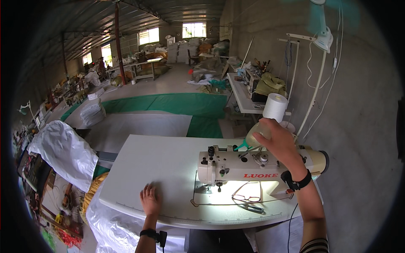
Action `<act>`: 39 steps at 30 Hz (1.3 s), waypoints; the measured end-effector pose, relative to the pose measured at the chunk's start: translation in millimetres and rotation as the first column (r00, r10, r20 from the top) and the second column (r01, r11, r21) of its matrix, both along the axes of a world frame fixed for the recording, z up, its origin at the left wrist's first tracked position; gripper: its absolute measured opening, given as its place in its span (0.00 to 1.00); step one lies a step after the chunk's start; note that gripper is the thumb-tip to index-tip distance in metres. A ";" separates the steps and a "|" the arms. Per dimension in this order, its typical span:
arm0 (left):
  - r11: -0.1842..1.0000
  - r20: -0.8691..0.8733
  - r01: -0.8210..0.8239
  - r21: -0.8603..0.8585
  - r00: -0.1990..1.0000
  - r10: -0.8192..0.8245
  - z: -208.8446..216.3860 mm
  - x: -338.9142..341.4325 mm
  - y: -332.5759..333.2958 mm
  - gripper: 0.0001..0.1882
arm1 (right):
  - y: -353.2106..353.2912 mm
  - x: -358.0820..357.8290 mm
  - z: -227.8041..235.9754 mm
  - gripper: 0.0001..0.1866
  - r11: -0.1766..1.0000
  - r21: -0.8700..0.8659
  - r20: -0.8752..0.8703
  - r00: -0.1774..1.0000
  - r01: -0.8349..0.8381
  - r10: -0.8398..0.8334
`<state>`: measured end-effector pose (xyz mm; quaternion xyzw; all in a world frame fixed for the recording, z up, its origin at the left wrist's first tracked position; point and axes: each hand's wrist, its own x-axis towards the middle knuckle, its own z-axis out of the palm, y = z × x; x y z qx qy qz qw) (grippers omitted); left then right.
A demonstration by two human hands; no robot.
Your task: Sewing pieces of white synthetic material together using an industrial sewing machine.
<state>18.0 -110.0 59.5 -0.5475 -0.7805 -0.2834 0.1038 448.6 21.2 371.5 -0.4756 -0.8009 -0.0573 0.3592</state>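
Observation:
My right hand (pixel 275 137) grips a translucent squeeze oil bottle (pixel 258 134) with a green nozzle. The bottle is tilted, its nozzle pointing down and left at the top of a cream sewing machine (pixel 236 166). Flat on the white table (pixel 139 168), left of the machine, lies my left hand (pixel 150 200) with its fingers spread and nothing in it. Under the machine's arm, in the lamp light, rest a pair of glasses (pixel 247 197) and dark thread snips (pixel 252 208). A large white thread cone (pixel 275 107) stands just behind my right hand.
White sheeting (pixel 63 147) hangs at the table's left. Green cloth (pixel 168 102) covers the floor beyond. A side table (pixel 247 99) with a khaki bag (pixel 271 83) stands behind the machine. A thread stand pole (pixel 316 84) and cables rise beside the right wall.

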 end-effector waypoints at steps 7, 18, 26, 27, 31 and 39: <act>1.000 -0.007 -0.003 0.010 1.000 0.003 1.1 1.2 -0.2 0.18 | 7.1 -23.9 2.8 0.28 0.991 0.056 -0.080 0.989 -0.119 0.124; 1.000 0.011 0.014 -0.014 1.000 -0.014 -2.7 -2.0 0.1 0.20 | 17.0 -48.2 2.3 0.28 0.969 0.130 0.002 0.978 -0.209 0.210; 0.999 0.001 0.026 0.038 1.000 -0.026 -1.7 -1.4 0.9 0.19 | 45.1 -7.3 -4.5 0.29 0.978 -0.098 -0.244 0.957 -0.186 0.158; 0.999 0.015 0.040 0.028 0.999 -0.041 -2.4 -1.5 1.0 0.19 | 49.9 5.8 -1.9 0.30 0.958 -0.204 -0.439 0.894 -0.199 0.092; 0.998 0.024 0.041 0.039 0.999 -0.042 -5.1 -3.7 1.4 0.18 | 37.8 83.8 1.2 0.31 0.888 -0.400 -0.686 0.716 -0.227 -0.126; 0.998 -0.010 0.036 0.042 0.999 -0.035 -3.9 0.7 2.4 0.19 | 12.9 164.9 -17.7 0.35 0.837 -0.403 -0.857 0.474 -0.370 -0.202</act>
